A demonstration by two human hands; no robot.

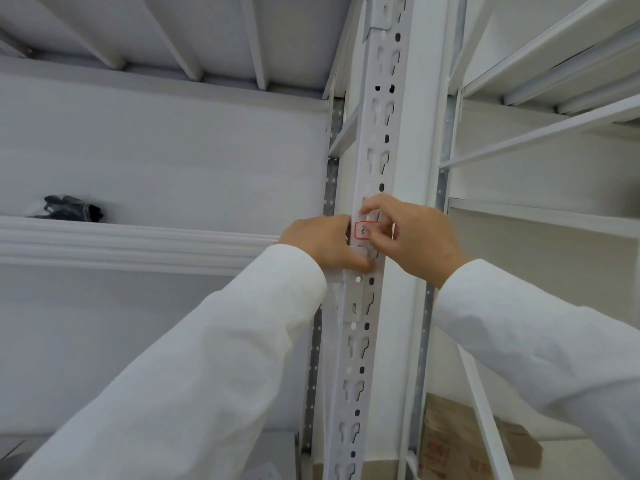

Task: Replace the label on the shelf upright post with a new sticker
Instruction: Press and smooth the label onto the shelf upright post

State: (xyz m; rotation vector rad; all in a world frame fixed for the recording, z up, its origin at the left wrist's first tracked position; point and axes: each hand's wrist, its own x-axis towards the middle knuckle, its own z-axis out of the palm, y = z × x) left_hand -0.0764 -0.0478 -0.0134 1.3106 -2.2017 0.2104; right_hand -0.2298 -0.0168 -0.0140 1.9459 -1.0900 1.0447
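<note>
A white perforated upright post (379, 133) runs up the middle of the view. On it, at hand height, sits a small white sticker (362, 230) with a red border and a black handwritten mark. My left hand (323, 245) grips the post's left edge, its thumb pressed on the post just below the sticker. My right hand (412, 237) comes in from the right, and its fingertips pinch at the sticker's right and top edges. Whether the sticker is fully stuck down or partly lifted cannot be told. Both arms wear white sleeves.
A white shelf beam (138, 245) runs left from the post, with a black bundled object (71, 209) on the shelf behind it. More white shelves (554, 216) stand to the right. A brown cardboard box (460, 445) lies low right.
</note>
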